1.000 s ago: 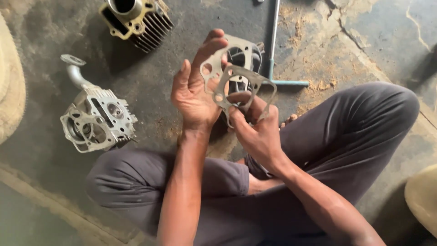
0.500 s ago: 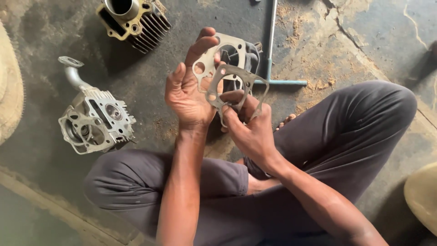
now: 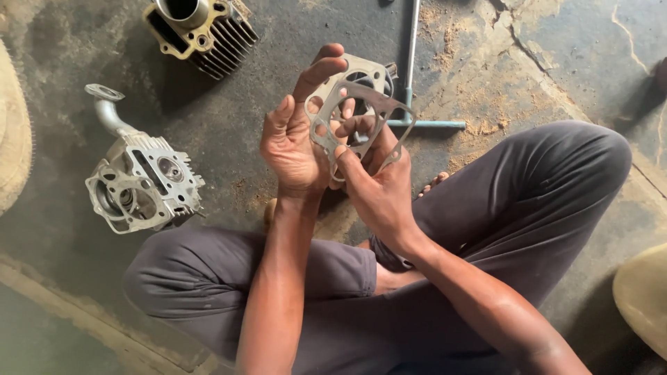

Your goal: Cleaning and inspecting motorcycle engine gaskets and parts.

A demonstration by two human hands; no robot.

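A person is sitting cross-legged on a stained concrete floor, holding a thin, flat metal gasket up above their lap. The left hand is lying mostly open behind it, palm toward the camera and fingers fanned out to support one side, while the right hand is gripping the lower edge, its index finger hooking through an opening. Directly behind the gasket, a second flat plate of similar outline is showing; whether the left fingertips are touching it is unclear. On the floor toward the left edge a silver cylinder head is resting, with a finned cylinder block near the top edge and a long T-handled wrench just beyond the hands. Such thin material is likely bending easily, so holding it by its edges with light, even pressure seems the wise approach.
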